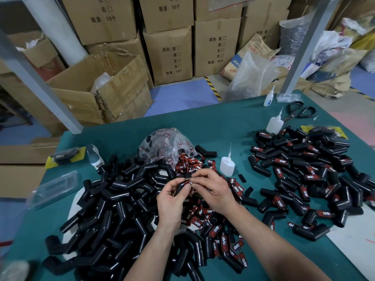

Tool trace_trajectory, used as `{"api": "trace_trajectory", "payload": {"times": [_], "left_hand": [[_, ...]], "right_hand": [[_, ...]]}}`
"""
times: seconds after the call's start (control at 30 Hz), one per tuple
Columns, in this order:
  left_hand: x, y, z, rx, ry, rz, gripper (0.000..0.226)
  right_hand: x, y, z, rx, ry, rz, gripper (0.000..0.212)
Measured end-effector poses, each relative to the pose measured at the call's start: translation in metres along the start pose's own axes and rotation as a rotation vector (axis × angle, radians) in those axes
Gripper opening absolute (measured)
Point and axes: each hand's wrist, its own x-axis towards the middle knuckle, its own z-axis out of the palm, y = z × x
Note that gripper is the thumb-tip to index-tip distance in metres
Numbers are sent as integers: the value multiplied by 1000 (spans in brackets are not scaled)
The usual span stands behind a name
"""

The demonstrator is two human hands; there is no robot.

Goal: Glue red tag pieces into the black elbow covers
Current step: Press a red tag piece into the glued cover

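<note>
Over a green worktop (223, 126), a person's left hand (172, 201) grips a black elbow cover (179, 187) as the right hand (215, 191) pinches a red tag (189, 182) against it, above a heap of loose tags (203, 216). Done well, the step likely means seating the tag square in its recess and pressing evenly, with fingertips kept off any glue. A glue bottle (227, 166) stands near.

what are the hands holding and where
One black elbow cover: the left hand grips its lower end, the right hand pinches the red tag at its upper end.
</note>
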Motion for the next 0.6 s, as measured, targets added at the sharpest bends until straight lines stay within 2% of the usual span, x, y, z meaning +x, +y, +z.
{"api": "trace_trajectory", "payload": {"times": [0.2, 0.6], "left_hand": [[-1, -1, -1, 72, 7, 48, 31], [-4, 3, -1, 92, 9, 109, 23]], "right_hand": [[1, -3, 0, 5, 27, -2, 18], [0, -3, 1, -38, 43, -73, 16]]}}
